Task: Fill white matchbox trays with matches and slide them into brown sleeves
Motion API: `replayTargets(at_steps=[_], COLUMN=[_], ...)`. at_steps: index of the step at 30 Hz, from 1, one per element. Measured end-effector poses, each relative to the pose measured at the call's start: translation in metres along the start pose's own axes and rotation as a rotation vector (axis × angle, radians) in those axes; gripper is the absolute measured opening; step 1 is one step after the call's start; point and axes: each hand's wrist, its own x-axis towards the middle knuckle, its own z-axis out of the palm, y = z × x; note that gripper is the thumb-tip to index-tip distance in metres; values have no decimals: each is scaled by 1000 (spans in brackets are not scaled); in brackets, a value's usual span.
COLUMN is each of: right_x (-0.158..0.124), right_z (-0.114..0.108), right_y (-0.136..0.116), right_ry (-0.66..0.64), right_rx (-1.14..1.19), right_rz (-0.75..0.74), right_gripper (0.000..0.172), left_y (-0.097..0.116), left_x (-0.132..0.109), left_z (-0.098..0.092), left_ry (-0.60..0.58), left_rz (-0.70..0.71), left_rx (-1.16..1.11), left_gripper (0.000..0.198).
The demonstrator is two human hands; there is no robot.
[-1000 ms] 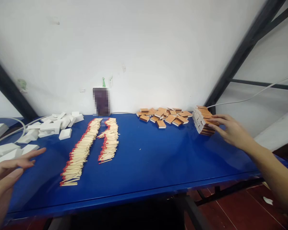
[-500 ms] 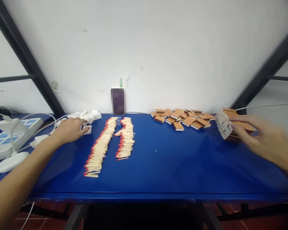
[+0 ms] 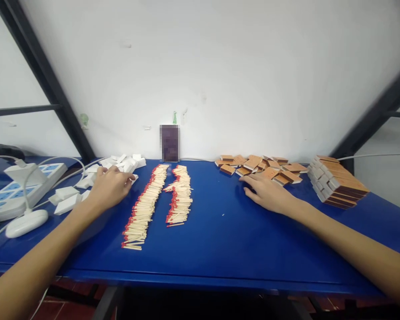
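My left hand (image 3: 111,186) is at the left with bent fingers closed on a small white matchbox tray (image 3: 135,178), most of which the fingers hide. More white trays (image 3: 68,203) lie loose around that hand. My right hand (image 3: 266,192) reaches over the front of a loose pile of orange matchbox sleeves (image 3: 253,162). Its thumb and forefinger are apart, and it covers part of the pile. Between the hands, matches with red heads lie in a long row (image 3: 146,204) and a shorter row (image 3: 180,198).
Filled matchboxes (image 3: 342,180) stand stacked at the right of the blue table (image 3: 226,249). A power strip (image 3: 30,186) with a plug and white cables lies at the left. A dark blurred card (image 3: 170,143) leans on the wall. Black frame posts rise at both sides.
My right hand has left the matchbox stack and moved left to the orange sleeves. My left hand has shifted slightly right with the tray. The view has turned slightly.
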Motion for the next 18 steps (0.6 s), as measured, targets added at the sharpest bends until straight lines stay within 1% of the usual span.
replayTargets(at_steps=[4,6,9,11,14,16,18], right_x=[-21,-25,-19,-12,-6,-5,-7], right_z=[-3,-6,-7,-4,2,3,1], right_y=[-14,-23,-35,-39,-36,-34,-38], right_ry=[48,83,152,177,198,211,243], right_rx=[-13,-16,40,89,118,130,148], right_rz=[-92,-156,-254,-315,-348,-332,-324], right_gripper=[32,27,23,25,28,27,24], left_y=[2,1,0,-1,-3,1,15], left_x=[-2,-1,1,1,-4,-14,-33], left_z=[6,9,13,13,2,-14,-35], left_ry=[-33,-57,-81,-78,-43,11,73], left_rz=[14,17,19,23,17,-5,-25], left_rx=[32,13,-32,-57,-87,-103,-127], left_gripper=[31,28,23,17,12,13,16])
